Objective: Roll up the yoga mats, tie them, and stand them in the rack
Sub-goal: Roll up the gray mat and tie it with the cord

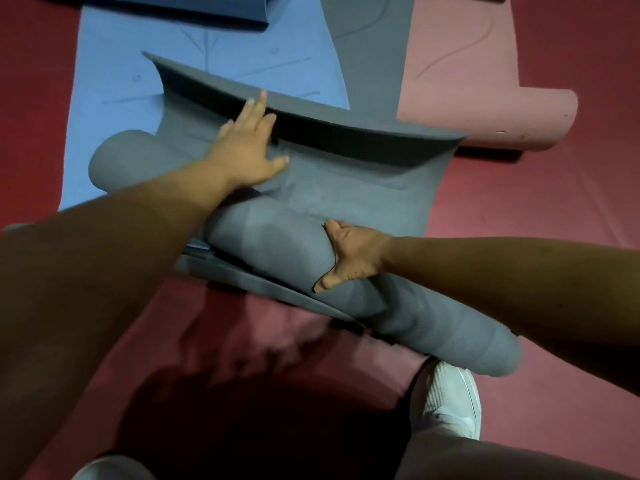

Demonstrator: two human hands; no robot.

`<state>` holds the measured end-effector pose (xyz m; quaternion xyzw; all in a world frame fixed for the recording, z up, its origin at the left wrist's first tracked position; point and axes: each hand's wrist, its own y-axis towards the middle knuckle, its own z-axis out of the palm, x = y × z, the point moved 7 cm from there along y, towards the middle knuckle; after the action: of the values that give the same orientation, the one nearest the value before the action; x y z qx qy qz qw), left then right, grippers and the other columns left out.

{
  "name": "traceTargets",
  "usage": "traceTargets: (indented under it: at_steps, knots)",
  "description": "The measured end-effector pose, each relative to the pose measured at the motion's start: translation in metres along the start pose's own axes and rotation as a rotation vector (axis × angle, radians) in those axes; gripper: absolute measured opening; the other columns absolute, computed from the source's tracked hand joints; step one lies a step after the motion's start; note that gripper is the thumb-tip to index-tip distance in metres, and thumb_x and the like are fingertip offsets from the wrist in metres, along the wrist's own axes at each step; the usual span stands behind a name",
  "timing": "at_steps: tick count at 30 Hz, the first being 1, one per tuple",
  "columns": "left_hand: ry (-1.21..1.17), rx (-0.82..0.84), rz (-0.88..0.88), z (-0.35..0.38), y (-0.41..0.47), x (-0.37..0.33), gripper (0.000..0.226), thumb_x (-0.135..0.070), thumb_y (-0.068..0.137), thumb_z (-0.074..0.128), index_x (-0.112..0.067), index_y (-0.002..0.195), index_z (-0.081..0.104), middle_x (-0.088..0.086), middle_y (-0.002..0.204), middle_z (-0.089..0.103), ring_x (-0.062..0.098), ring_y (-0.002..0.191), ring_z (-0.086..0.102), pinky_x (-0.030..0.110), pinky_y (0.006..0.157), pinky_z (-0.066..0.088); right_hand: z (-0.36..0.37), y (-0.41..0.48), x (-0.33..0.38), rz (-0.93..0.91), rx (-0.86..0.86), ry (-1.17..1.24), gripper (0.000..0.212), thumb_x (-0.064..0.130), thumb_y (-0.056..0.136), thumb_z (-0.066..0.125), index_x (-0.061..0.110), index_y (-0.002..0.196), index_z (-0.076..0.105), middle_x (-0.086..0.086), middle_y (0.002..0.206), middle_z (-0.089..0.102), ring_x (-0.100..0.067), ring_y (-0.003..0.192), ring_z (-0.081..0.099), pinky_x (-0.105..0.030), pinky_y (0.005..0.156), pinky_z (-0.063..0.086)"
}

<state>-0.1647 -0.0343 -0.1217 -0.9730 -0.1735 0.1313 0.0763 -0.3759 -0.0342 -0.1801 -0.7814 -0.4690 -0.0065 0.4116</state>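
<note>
Clasping grey roll (433,323) with right hand (353,252), pressing loose tail (346,181) with spread left hand (249,150). Partly rolled; yet to tie, rack, then roll blue mat (121,81), pink mat (485,81).

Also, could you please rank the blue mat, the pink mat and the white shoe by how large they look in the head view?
1. blue mat, though partly covered
2. pink mat, cut off by the frame's top edge
3. white shoe, smallest despite being nearest the camera
</note>
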Motion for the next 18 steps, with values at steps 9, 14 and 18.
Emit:
traceTargets:
  at_steps: [9,14,18]
  knots:
    - [0.128,0.177,0.135,0.014,-0.039,-0.002,0.090,-0.075,0.072,0.061,-0.009,0.131,0.045,0.017,0.132,0.045,0.035,0.125,0.045,0.045,0.105,0.033,-0.054,0.007,-0.042,0.086,-0.055,0.249,0.085,0.049,0.062,0.090,0.018,0.132,0.052,0.000,0.117,0.065,-0.019,0.104,0.062,-0.030,0.091,0.051]
    - [0.302,0.132,0.242,0.045,-0.054,-0.015,0.112,-0.052,0.073,0.078,-0.017,0.157,0.013,0.019,0.161,0.010,0.033,0.149,0.010,0.048,0.120,0.010,-0.091,-0.003,-0.077,0.186,-0.291,0.091,0.068,0.052,0.083,0.073,0.015,0.136,0.052,-0.009,0.127,0.062,-0.029,0.116,0.058,-0.033,0.094,0.045]
    - [0.229,0.169,0.131,0.041,-0.031,-0.031,0.105,-0.044,0.079,0.077,-0.021,0.157,0.011,0.017,0.161,0.010,0.033,0.150,0.007,0.051,0.122,0.005,-0.073,-0.015,-0.059,0.188,-0.427,-0.125,0.036,0.039,0.101,0.046,0.011,0.122,0.053,-0.021,0.119,0.062,-0.040,0.107,0.061,-0.044,0.088,0.048]
